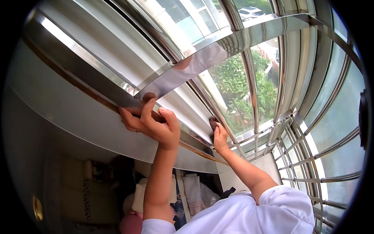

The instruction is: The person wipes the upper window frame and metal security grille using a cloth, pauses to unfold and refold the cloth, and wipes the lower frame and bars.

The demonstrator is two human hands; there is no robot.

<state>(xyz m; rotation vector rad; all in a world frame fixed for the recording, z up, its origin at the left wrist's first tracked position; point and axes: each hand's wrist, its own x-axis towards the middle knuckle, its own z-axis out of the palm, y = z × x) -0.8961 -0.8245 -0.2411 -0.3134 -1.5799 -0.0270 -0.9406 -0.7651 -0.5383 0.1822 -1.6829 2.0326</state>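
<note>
My left hand is at the shiny metal window frame, its bent fingers gripping the edge near a corner where a crossbar joins. A ring shows on one finger. Farther right, my right hand is closed on a small dark brown cloth, pressed against the white channelled sill beside an upright metal bar. The exact kind of the dark piece is hard to make out.
Metal security bars enclose the window on the right, with green shrubs and a parked white car outside. Below the pale ledge lie bags and folded fabric and a pink item.
</note>
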